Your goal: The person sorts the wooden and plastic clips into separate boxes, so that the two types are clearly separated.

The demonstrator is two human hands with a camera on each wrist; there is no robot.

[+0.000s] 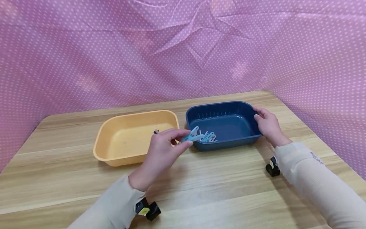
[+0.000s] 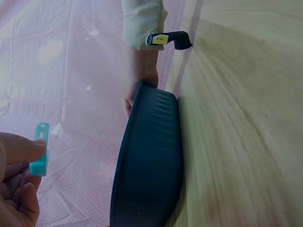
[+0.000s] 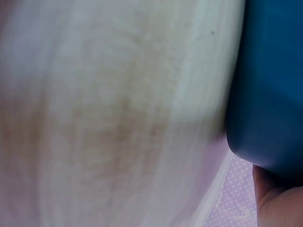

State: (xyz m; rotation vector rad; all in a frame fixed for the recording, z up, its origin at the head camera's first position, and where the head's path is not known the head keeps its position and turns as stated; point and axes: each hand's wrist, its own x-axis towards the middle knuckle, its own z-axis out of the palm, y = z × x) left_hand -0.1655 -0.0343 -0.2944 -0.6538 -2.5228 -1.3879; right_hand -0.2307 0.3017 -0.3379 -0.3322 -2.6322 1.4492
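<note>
Between thumb and fingers, my left hand (image 1: pixel 164 151) pinches a turquoise clothespin (image 1: pixel 189 138) just outside the near left corner of a dark blue basin (image 1: pixel 226 143). In the left wrist view the same clothespin (image 2: pixel 40 158) stands upright in the fingertips. Several blue and white clothespins (image 1: pixel 209 137) lie inside that corner of the basin, partly hidden behind the held one. My right hand (image 1: pixel 268 125) grips the basin's right rim, thumb toward the inside. The right wrist view catches only part of this hand (image 3: pixel 282 207), beside the basin wall (image 3: pixel 272 109).
Left of the blue basin stands a yellow basin (image 1: pixel 104 152), its right part covered by my left hand. A small dark item (image 1: pixel 156 131) shows inside it, too small to identify. Both basins rest on a wooden table (image 1: pixel 217 184). Pink dotted cloth (image 1: pixel 183 54) hangs behind and at the sides.
</note>
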